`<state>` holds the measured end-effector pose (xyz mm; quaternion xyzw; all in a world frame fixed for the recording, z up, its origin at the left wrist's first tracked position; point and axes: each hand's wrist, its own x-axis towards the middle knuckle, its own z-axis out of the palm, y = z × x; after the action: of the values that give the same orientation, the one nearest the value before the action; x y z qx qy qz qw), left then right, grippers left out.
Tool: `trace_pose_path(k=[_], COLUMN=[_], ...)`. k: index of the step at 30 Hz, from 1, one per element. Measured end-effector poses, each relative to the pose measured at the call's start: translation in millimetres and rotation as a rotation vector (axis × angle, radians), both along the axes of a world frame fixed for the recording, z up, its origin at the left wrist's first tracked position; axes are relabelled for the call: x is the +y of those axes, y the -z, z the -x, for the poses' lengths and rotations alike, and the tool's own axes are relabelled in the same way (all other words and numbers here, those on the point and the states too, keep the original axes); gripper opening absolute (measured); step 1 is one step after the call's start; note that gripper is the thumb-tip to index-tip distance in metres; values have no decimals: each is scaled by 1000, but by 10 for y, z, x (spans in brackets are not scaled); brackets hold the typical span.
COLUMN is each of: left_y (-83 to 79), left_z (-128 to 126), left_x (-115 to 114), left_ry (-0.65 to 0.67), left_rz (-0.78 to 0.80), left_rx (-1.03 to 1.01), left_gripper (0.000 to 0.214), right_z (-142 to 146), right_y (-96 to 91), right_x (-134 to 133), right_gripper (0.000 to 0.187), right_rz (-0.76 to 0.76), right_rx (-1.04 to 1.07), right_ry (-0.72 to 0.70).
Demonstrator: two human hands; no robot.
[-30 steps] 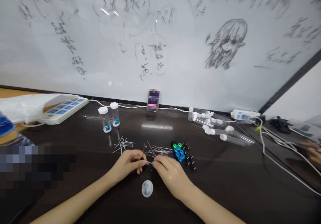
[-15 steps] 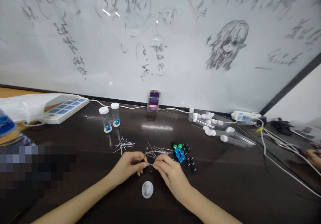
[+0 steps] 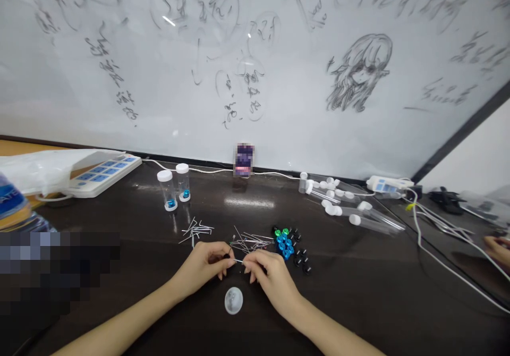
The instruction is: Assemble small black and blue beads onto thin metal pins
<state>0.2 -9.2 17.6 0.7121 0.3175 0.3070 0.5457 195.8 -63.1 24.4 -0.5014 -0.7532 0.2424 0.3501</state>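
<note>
Near the table's middle, my left hand [image 3: 211,260] pinches a small black part [image 3: 227,256], and a thin stem sticks up from it. My right hand [image 3: 271,273] is closed on a thin pale metal rod [image 3: 238,261] that spans the gap between my fingertips. Whether the rod enters the black part is hidden by the left fingers. Just behind my hands lies a pile of thin metal rods [image 3: 249,242], with bent metal rods [image 3: 198,229] to its left. Blue and green round pieces [image 3: 285,243] and black knobs [image 3: 302,257] sit beyond my right hand. A translucent round dish [image 3: 234,301] is below my hands.
Two capped clear tubes [image 3: 166,191] stand at the left, blue pieces inside. More clear tubes and white caps [image 3: 356,219] lie at the back right. Power strips [image 3: 104,175], cables [image 3: 434,223] and a phone [image 3: 244,160] line the whiteboard. Another person's hand [image 3: 498,249] shows at the right edge.
My right fingers have shifted slightly, and more of the lower fingers shows. My left hand keeps its pinch in nearly the same place. The view has moved a little.
</note>
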Motion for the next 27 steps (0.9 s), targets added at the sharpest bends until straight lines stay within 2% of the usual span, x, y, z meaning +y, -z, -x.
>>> trace_pose_path(k=[8,12,18,27], left_y=[-27,4,42,57], left_z=[-15,-9,-1,5], left_x=[-18,22,67,49], left_ry=[-18,-13,0,15], left_rz=[-12,63,156,103], left_rx=[0,-82,-136,-111], left_gripper=[18,20,21,22], right_z=[10,-1,-46,-54], right_y=[20,21,50,32], right_x=[-6,-8,-12,-18], right_gripper=[24,15,28,25], right_rz=[-6,-90,-217,-192], right_rx=[-7,-47,-134,-113], right_ry=[-17,-29,-85,-117])
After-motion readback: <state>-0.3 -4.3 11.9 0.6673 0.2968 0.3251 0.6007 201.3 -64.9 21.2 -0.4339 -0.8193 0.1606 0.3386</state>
